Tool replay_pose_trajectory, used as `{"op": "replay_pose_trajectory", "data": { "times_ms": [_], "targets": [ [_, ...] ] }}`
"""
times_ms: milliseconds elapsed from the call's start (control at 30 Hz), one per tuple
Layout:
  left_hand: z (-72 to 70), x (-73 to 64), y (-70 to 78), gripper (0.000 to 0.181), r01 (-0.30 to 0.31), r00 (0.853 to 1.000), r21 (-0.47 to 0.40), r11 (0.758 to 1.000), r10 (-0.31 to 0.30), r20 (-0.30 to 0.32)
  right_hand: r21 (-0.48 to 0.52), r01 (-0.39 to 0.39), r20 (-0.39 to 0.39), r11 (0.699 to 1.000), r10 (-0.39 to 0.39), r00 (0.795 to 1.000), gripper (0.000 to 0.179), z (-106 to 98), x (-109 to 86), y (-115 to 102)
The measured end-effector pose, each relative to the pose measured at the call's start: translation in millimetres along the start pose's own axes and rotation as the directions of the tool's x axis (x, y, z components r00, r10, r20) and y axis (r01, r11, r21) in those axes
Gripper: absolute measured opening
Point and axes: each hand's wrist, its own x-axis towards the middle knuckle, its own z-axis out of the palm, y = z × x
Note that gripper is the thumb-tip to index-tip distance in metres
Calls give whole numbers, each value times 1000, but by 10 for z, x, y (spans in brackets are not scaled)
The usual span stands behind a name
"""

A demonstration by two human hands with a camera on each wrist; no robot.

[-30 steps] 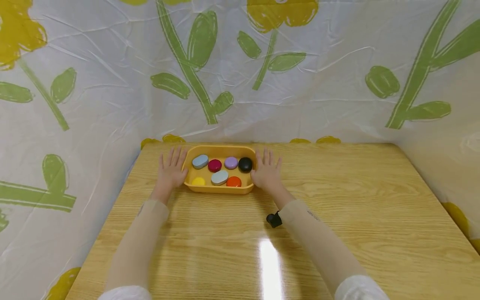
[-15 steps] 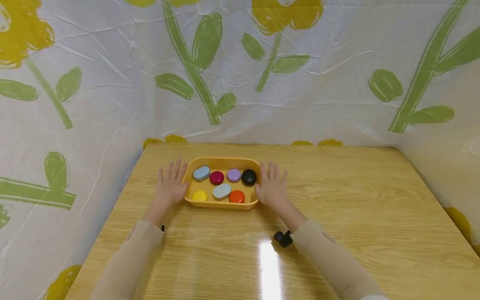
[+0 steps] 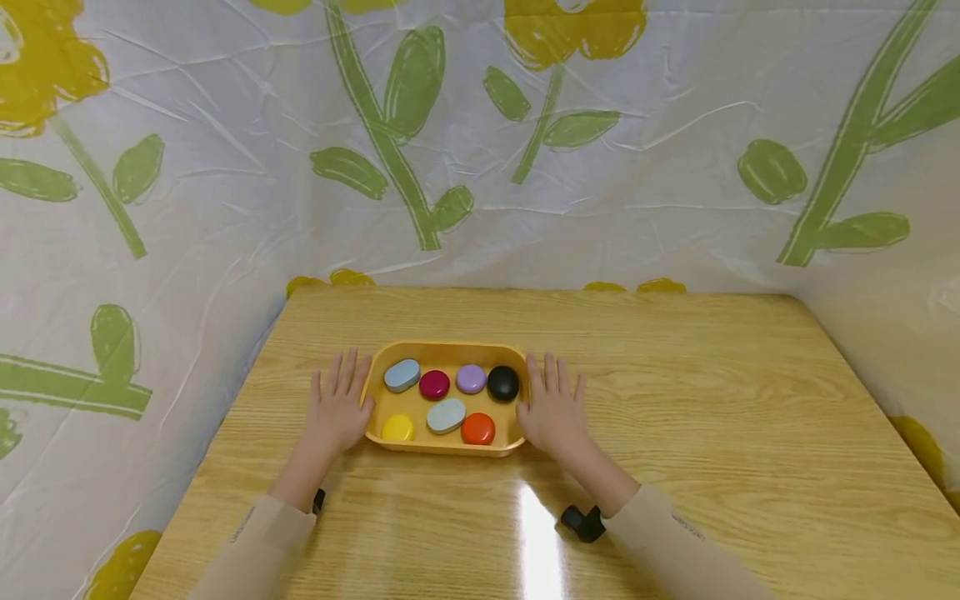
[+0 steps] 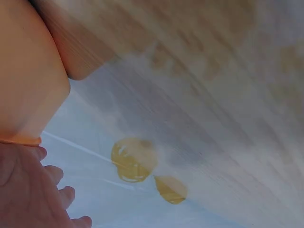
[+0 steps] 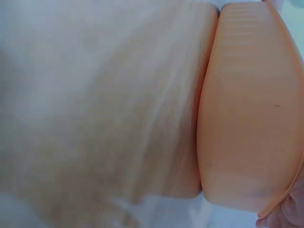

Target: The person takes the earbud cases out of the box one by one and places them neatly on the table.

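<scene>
A yellow-orange tray (image 3: 446, 450) sits on the wooden table between both hands. My left hand (image 3: 337, 412) touches its left end, fingers straight and spread, thumb against the rim. On the opposite end, my right hand (image 3: 553, 412) presses likewise with extended fingers. Inside lie several smooth rounded pieces: a blue-grey oval (image 3: 402, 376), a dark red disc (image 3: 434, 385), a lilac disc (image 3: 471, 379), a black one (image 3: 503, 383), a pale grey oval (image 3: 446, 416), a yellow disc (image 3: 397, 428) and an orange-red disc (image 3: 478, 429). Both wrist views show the tray's outer wall (image 5: 247, 104) close up.
The wooden table (image 3: 697, 400) extends to the right and in front of the tray. A white sheet (image 3: 600, 217) printed with flowers hangs behind it and along both sides. Black wrist devices (image 3: 582, 523) show at the sleeve cuffs.
Both hands have drawn the tray, with its pieces inside, from near the table's far edge towards the person. The hands keep their places at its two ends.
</scene>
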Motion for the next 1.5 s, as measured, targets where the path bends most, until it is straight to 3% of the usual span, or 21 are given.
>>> {"op": "replay_pose_trajectory", "data": {
  "times_ms": [333, 500, 833, 1333, 1500],
  "targets": [
    [27, -279, 87, 59, -8, 1000, -13, 1000, 7, -28, 12, 6, -22, 1000, -6, 1000, 70, 32, -329, 3],
    [62, -394, 110, 59, -12, 998, -30, 999, 10, -56, 24, 18, -45, 1000, -17, 999, 71, 52, -438, 11],
    [76, -572, 140, 59, -8, 999, -52, 999, 5, -52, 50, 16, -69, 999, -13, 998, 71, 98, -616, -8],
    [41, -637, 155, 59, -13, 999, -41, 999, 11, -50, 88, 24, -90, 996, -16, 996, 73, 150, -656, 4],
    [30, -625, 169, 59, -21, 999, -43, 999, 18, -51, 111, 92, -179, 990, -71, 981, 74, 90, -637, 22]
  ]
}}
